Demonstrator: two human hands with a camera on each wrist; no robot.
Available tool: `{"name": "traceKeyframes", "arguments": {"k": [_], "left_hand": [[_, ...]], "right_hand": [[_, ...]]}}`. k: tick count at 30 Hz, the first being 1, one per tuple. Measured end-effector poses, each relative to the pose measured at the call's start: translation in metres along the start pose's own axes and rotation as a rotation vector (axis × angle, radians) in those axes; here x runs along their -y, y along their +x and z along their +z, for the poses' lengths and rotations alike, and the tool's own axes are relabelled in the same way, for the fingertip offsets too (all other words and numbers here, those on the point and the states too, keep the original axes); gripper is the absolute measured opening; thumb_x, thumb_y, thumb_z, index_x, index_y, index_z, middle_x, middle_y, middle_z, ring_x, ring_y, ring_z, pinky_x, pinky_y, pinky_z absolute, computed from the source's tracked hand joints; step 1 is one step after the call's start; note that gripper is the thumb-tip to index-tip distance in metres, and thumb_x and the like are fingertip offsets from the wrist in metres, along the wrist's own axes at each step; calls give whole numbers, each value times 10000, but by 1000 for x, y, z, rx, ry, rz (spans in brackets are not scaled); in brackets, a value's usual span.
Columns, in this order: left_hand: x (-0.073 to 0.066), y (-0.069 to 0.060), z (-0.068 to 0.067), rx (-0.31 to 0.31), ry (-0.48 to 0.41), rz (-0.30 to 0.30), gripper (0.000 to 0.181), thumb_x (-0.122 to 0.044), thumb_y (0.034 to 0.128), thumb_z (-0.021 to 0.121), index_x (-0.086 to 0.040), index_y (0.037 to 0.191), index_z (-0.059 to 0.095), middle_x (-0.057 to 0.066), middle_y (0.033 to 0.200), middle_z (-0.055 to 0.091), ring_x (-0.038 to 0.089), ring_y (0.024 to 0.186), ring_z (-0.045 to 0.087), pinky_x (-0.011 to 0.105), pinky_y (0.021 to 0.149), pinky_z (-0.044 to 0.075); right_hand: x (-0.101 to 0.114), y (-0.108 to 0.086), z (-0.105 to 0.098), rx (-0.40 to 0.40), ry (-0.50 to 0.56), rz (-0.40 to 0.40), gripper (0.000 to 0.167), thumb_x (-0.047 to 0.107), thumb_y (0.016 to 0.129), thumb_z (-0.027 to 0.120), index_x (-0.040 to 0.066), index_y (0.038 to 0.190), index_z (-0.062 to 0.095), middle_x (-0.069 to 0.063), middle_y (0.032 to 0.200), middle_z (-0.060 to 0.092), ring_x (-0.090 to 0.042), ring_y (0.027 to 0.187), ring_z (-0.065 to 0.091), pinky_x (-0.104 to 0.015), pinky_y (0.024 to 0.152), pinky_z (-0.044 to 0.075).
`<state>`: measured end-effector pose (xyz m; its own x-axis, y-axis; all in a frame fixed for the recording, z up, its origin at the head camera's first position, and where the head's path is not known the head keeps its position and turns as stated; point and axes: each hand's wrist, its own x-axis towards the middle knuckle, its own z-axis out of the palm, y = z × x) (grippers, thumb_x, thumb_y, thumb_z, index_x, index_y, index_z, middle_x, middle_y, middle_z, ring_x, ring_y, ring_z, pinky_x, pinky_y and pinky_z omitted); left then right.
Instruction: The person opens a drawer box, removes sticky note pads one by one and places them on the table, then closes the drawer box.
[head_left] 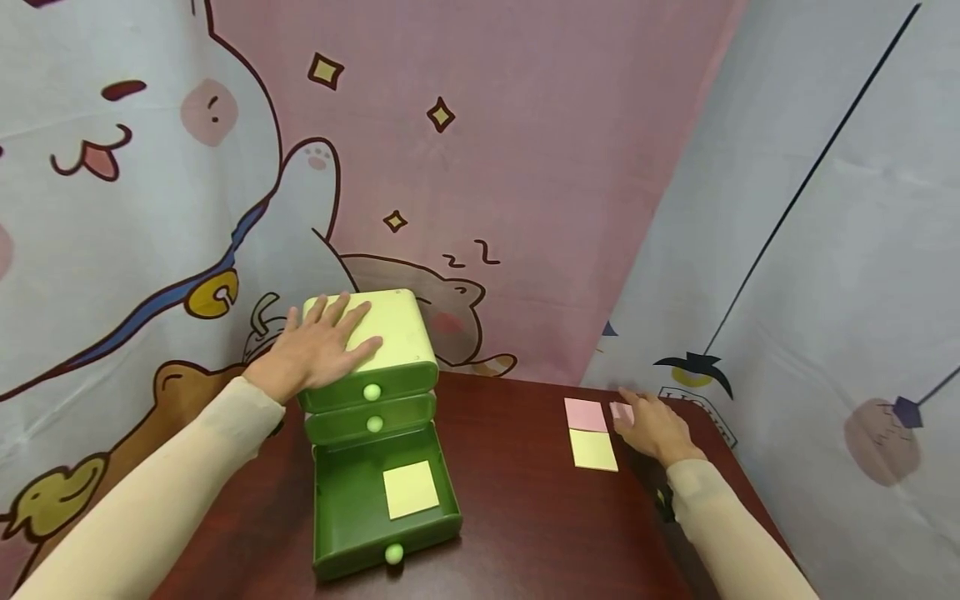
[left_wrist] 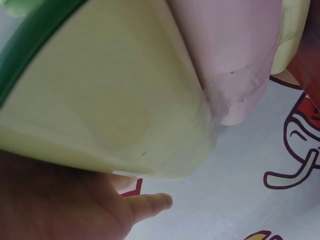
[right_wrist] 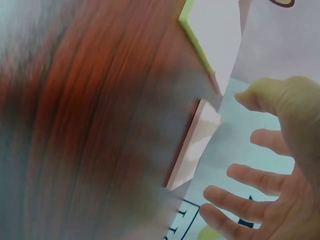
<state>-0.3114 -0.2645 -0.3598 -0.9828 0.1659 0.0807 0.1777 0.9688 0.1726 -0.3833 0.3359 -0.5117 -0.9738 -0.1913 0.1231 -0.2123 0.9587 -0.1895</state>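
Note:
My left hand (head_left: pixel 318 350) rests spread-fingered on the pale yellow top of a small drawer cabinet (head_left: pixel 397 325) with green drawer fronts. The cabinet's bottom drawer (head_left: pixel 341 521) is pulled far out, and a yellow sticky note pad (head_left: pixel 411 490) lies in it. Over at the right, my right hand (head_left: pixel 656 425) hovers at a pink sticky note pad (right_wrist: pixel 195 147), its fingers apart and a gap showing in the right wrist view. Just left of that pad lie another pink pad (head_left: pixel 585 415) and a yellow pad (head_left: pixel 594 451), edge to edge.
A dark red-brown wooden table (head_left: pixel 525 533) carries everything. Behind it hangs a pink and white cartoon-printed cloth (head_left: pixel 555 183), which also runs along both sides. The drawer's round green knob (head_left: pixel 393 553) sticks out toward the front.

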Motion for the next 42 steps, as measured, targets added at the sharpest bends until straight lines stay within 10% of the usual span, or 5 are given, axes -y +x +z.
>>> {"name": "traceKeyframes", "arguments": {"k": [11, 42], "left_hand": [[1, 0, 0, 4, 1, 2, 945, -837, 1161, 230, -257, 1902, 150, 226, 1975, 18, 612, 1802, 10, 899, 1381, -32], [1, -2, -1, -10, 6, -5, 944, -847, 1153, 258, -272, 1898, 187, 263, 1964, 60, 625, 1797, 23, 897, 1379, -52]], "right_hand": [[31, -12, -1, -162, -31, -78, 609, 323, 1065, 790, 42, 1596, 689, -384, 1503, 684, -611, 1208, 751, -783, 938, 641], [130, -46, -4, -320, 2, -346, 499, 338, 1005, 890, 183, 1471, 803, -180, 1521, 747, -455, 1349, 742, -689, 1082, 611]]}}
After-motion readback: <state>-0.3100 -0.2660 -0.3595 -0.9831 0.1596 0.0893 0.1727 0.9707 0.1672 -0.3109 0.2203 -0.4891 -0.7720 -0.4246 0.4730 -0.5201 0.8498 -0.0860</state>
